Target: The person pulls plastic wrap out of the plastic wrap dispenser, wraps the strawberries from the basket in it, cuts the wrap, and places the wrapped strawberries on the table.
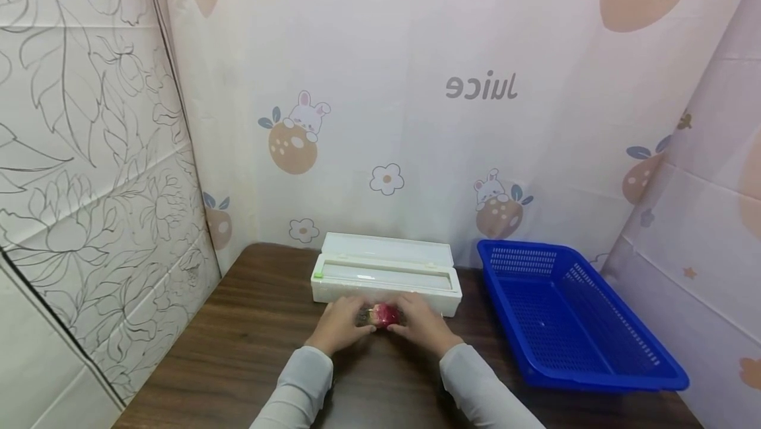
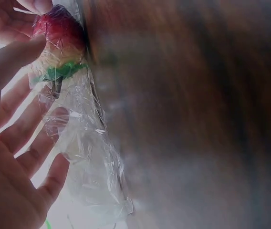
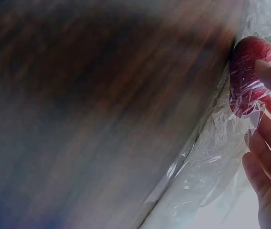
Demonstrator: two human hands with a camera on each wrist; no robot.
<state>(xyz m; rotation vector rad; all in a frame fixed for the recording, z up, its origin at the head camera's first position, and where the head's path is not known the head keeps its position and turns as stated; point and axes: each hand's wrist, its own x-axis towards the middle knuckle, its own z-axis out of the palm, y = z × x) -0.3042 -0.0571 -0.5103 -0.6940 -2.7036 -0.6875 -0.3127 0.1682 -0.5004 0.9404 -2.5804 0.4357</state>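
A red strawberry [image 1: 385, 315] with a pale end, green leaves and a dark stem lies between my two hands, wrapped in clear cling film [image 2: 85, 148]. My left hand [image 1: 340, 326] holds it from the left, thumb on the pale part, other fingers spread behind the film. From the right, my right hand [image 1: 425, 324] grips the red end with its thumb over the film. Loose film trails past the strawberry on both sides in the wrist views. Right behind the hands stands a long white cling film dispenser [image 1: 386, 290], lid raised, a green piece at its left end.
A blue plastic basket [image 1: 585, 376] with perforated sides stands to the right on the dark wooden table [image 1: 250, 336]. Patterned wall sheets [image 1: 368, 118] rise close behind the table and at both sides.
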